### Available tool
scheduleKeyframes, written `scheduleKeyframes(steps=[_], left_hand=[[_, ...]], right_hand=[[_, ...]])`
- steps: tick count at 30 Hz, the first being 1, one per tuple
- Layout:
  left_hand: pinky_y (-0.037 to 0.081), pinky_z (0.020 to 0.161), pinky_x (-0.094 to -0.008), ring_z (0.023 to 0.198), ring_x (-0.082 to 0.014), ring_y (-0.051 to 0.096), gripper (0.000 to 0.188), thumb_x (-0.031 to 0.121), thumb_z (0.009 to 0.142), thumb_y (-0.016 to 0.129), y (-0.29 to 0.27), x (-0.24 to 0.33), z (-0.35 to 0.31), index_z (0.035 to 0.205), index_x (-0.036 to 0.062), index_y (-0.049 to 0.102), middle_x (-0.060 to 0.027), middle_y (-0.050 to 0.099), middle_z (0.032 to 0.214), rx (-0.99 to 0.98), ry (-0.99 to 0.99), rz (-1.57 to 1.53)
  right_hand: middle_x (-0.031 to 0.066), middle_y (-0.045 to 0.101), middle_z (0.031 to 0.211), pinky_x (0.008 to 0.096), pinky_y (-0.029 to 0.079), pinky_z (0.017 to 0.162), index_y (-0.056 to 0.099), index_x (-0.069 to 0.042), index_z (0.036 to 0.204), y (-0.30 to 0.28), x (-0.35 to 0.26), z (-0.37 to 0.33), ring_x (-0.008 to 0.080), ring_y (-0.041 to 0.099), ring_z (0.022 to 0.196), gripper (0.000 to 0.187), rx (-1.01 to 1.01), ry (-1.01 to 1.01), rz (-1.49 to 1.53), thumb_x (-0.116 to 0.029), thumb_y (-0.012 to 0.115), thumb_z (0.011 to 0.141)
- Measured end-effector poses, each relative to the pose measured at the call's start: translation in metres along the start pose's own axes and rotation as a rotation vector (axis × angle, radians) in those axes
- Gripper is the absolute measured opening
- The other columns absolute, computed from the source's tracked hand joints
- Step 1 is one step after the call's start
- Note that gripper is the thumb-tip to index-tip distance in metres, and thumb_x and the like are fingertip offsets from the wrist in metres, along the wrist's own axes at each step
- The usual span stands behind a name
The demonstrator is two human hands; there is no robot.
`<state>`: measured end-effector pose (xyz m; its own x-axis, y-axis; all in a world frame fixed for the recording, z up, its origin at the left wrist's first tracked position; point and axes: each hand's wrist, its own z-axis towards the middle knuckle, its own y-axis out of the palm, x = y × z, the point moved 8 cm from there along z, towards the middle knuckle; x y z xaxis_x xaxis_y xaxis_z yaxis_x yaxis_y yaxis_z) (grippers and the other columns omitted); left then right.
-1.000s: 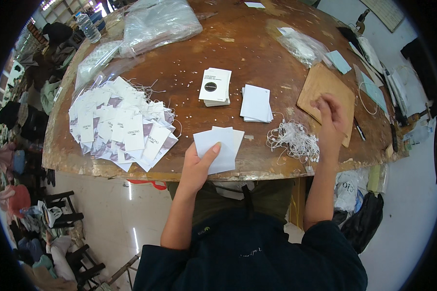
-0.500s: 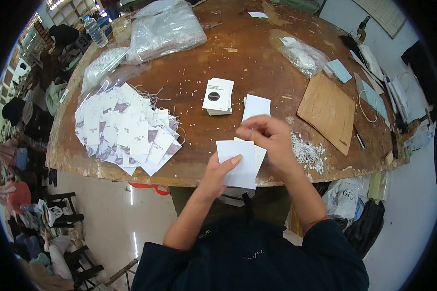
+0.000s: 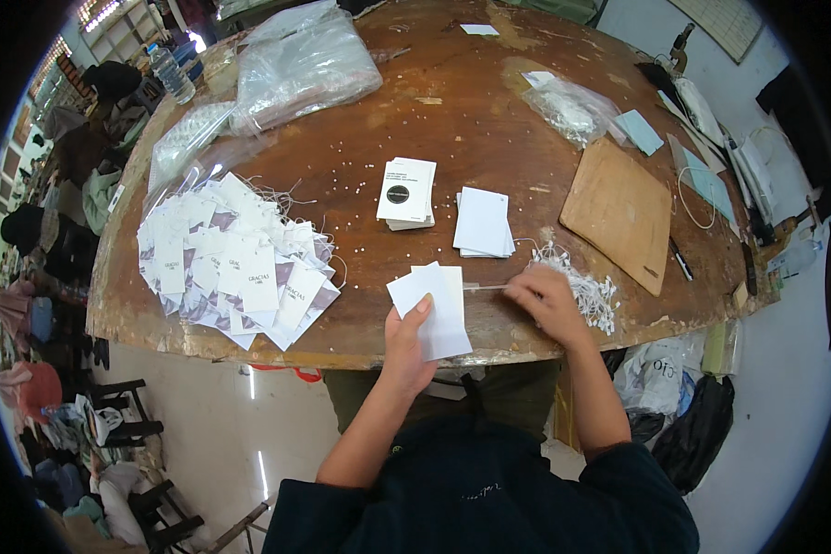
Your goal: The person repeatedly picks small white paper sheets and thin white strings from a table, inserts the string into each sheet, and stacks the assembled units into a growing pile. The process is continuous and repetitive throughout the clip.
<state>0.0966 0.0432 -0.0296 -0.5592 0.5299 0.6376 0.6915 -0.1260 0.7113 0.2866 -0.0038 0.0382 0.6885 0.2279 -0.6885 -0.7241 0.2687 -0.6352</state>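
Fanned white cards (image 3: 445,323) are in my left hand (image 3: 406,353), the thumb pressed on top and the fingers beneath. My right hand (image 3: 552,303) is closed in a pinch on a thin white string (image 3: 486,287), which stretches toward the cards' right edge. Beside that hand lies a tangled pile of white strings (image 3: 586,288). Beyond the cards are a stack of blank white cards (image 3: 483,222) and a stack of printed cards (image 3: 407,191) with a black oval. To the left, a large heap of strung tags (image 3: 240,254) spreads over the table.
The worn brown wooden table (image 3: 452,120) carries small white scraps. Clear plastic bags (image 3: 305,69) lie at the far left, a bottle (image 3: 171,74) beside them. A wooden board (image 3: 619,214), a pen (image 3: 681,260) and another plastic bag (image 3: 571,109) are on the right.
My right hand has moved from the held cards rightward to beside the string pile, now pinching a string. The left hand's cards are tilted and shifted slightly left.
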Motion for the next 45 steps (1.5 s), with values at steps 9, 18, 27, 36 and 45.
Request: scheduleKeyframes(steps=[9,18,27,36,45], left_hand=[[0.05,0.089,-0.0355,0.102,-0.0182,0.061,0.042,0.018,0.093,0.06,-0.013,0.037,-0.003,0.129,0.0018,0.047,-0.007,0.06,0.114,0.146,0.218,0.062],[0.052,0.086,-0.0348,0.099,-0.0179,0.062,0.04,0.013,0.092,0.06,-0.012,0.065,-0.017,0.128,-0.0012,0.048,-0.0087,0.061,0.113,0.11,0.326,0.177],[0.052,0.08,-0.0281,0.092,-0.0116,0.063,0.03,0.014,0.094,0.066,0.023,0.037,-0.033,0.118,-0.0025,0.06,-0.0069,0.067,0.106,-0.222,0.077,0.29],[0.05,0.079,-0.0273,0.09,-0.0108,0.062,0.029,0.015,0.096,0.062,-0.012,0.06,-0.024,0.118,-0.0035,0.06,-0.0069,0.066,0.104,-0.015,0.254,0.4],[0.05,0.074,-0.0281,0.085,-0.0114,0.062,0.025,0.014,0.095,0.061,-0.013,0.061,-0.016,0.11,-0.0058,0.063,-0.0085,0.068,0.096,0.032,0.42,0.664]], right_hand=[[0.0083,0.062,0.071,0.0347,0.044,0.062,0.068,-0.002,0.083,-0.006,0.004,0.002,0.024,0.058,0.068,0.013,-0.052,0.02,0.066,-0.014,0.068,0.086],[0.0122,0.063,0.108,0.0369,0.048,0.082,0.068,-0.005,0.104,-0.015,-0.007,0.006,0.0295,0.061,0.097,0.022,0.014,0.012,-0.277,-0.016,0.07,0.085],[0.0132,0.058,0.13,0.0361,0.042,0.103,0.048,0.003,0.137,0.089,-0.039,-0.025,0.0188,0.052,0.122,0.043,-0.135,0.391,1.262,-0.016,0.053,0.099],[0.0042,0.055,0.079,0.0321,0.051,0.074,0.059,-0.001,0.089,0.014,-0.023,0.003,0.0159,0.056,0.076,0.014,0.413,0.191,1.26,-0.012,0.055,0.097],[0.0008,0.06,0.081,0.0216,0.046,0.064,0.059,-0.002,0.101,0.047,-0.081,0.024,0.0065,0.054,0.071,0.013,0.272,0.233,0.646,-0.006,0.066,0.091]])
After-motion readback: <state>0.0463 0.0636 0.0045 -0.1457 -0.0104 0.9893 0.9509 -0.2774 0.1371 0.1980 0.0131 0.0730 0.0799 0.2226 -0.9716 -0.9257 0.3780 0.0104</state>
